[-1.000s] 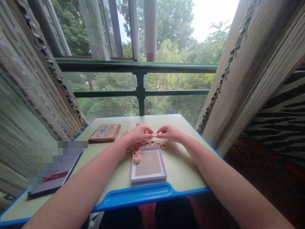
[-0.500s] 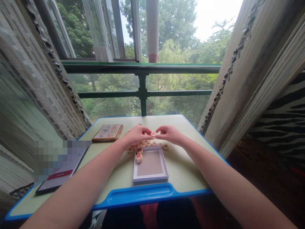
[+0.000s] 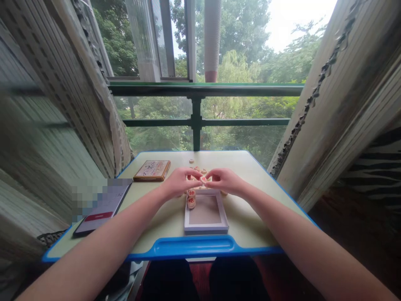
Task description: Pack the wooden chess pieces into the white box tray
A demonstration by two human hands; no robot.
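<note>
My left hand (image 3: 178, 182) and my right hand (image 3: 226, 181) meet fingertip to fingertip over the far end of a shallow white box tray (image 3: 219, 229). Both pinch a round wooden chess piece with a red character (image 3: 204, 179) between them. Two such pieces (image 3: 191, 200) lie stacked along the tray's far left corner. More loose pieces (image 3: 196, 169) lie on the table just beyond my hands, partly hidden by my fingers.
The pale green table has a blue rim (image 3: 194, 248). A brown box lid with printed characters (image 3: 152, 170) lies at the back left. A phone (image 3: 103, 207) rests near the left edge. A green railing (image 3: 200, 90) and window stand behind; curtains hang on both sides.
My hands have drawn a little nearer, from over the loose pieces to over the tray's far end, still pinching the piece. The camera has swung left, shifting the table rightward in view.
</note>
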